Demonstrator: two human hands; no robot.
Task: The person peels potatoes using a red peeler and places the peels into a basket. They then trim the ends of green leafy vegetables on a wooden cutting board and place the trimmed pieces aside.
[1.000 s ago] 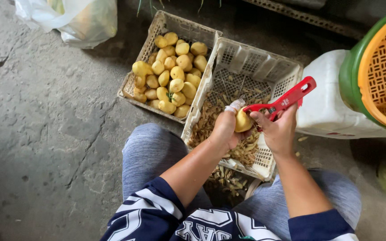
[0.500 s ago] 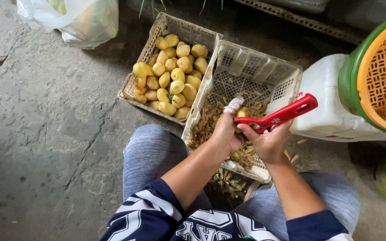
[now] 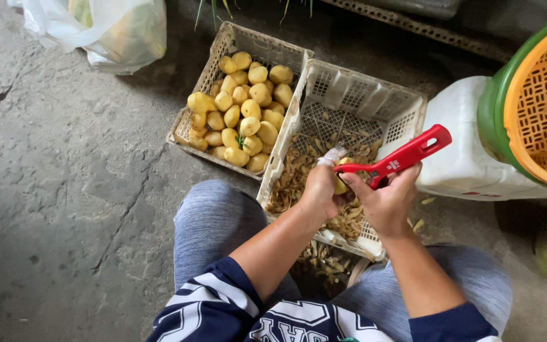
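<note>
Left hand: closed around a small yellow peeled potato, a bandaged fingertip raised.
Right hand: clenched on a red plastic-handled peeler, blade set against the potato.
Below hands: white slotted plastic crate filled with brown peelings.
Left of hands: beige plastic crate of peeled yellow potatoes.

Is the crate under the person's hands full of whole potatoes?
No. The white crate beneath the hands holds only brown peelings; the whole peeled potatoes lie in the other crate beside it.
</note>
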